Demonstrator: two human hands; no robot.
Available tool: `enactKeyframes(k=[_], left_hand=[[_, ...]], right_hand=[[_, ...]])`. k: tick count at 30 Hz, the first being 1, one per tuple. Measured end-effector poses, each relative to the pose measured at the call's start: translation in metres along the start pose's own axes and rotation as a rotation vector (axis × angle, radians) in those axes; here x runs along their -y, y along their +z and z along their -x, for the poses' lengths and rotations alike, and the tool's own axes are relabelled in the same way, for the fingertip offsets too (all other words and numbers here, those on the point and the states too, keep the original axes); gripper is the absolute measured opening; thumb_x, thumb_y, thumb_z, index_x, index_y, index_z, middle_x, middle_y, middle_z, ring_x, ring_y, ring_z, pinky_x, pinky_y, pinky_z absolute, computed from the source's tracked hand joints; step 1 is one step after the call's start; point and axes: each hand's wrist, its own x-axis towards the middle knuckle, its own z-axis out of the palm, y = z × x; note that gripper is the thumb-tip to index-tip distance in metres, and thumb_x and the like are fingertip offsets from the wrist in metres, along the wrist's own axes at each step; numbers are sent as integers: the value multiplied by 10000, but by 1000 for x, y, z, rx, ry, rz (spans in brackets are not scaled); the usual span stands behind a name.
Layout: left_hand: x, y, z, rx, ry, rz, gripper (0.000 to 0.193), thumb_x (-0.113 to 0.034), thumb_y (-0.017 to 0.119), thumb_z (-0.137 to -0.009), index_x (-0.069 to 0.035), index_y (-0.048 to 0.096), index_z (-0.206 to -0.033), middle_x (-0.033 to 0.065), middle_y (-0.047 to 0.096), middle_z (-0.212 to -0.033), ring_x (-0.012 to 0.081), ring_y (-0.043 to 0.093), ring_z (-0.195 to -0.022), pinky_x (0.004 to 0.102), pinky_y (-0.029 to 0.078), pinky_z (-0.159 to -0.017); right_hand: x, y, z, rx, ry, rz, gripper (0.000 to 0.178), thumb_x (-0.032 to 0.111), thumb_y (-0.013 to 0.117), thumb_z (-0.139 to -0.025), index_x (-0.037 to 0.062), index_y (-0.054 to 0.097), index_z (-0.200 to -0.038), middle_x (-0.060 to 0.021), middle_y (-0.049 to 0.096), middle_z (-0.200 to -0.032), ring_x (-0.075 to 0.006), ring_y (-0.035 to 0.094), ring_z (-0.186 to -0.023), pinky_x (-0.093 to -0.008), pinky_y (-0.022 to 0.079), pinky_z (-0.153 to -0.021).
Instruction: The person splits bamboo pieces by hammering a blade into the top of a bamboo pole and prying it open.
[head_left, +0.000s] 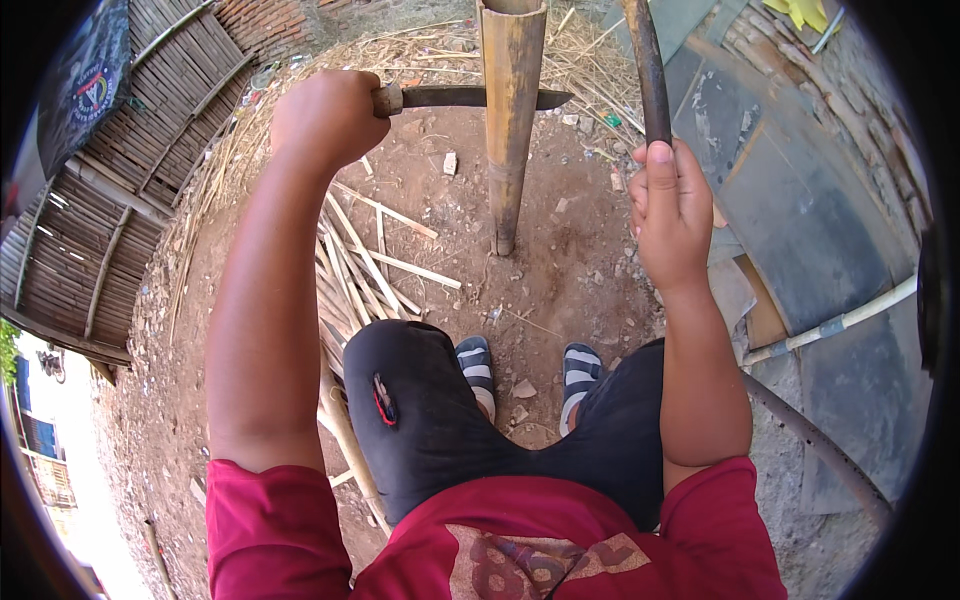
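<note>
My left hand (318, 118) is closed round the short wooden handle of a machete (440, 97). Its dark blade lies level across an upright bamboo pole (510, 110), and the tip shows past the pole's right side. Bamboo covers the middle of the blade; whether it sits in a split or behind the pole, I cannot tell. The pole has an open hollow top and its lower end meets the dirt. My right hand (672, 205) grips the lower end of a dark, slightly curved stick (648, 70), held upright with the thumb along it, apart from the pole.
Split bamboo strips (350, 265) lie on the dirt left of my knees. Dry straw (400, 60) and rubble spread behind the pole. Grey sheets (800, 220) and a pale pole (840, 325) are at the right. A woven bamboo wall (110, 240) stands at the left.
</note>
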Motion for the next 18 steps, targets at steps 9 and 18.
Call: enactKeyframes(k=[9,18], left_hand=[[-2,7,-1,2,-19,-4,205,-245,678,-816,-128,754,-966,124,744,-913,319,725,-858,442,585,-777],[0,6,4,32,-45,21,234,-227,667,-831,-97,760,-1002,141,749,-964,331,731,-901,434,595,-800]], right_hand=[[13,51,24,178,-53,219,349,339,546,-1055,-1,616,-1027,-42,536,-632,-134,521,-566,-323,417,-541],[28,56,23,126,-121,242,336,337,567,-1041,9,612,-984,-102,571,-626,-208,560,-540,-365,426,-528]])
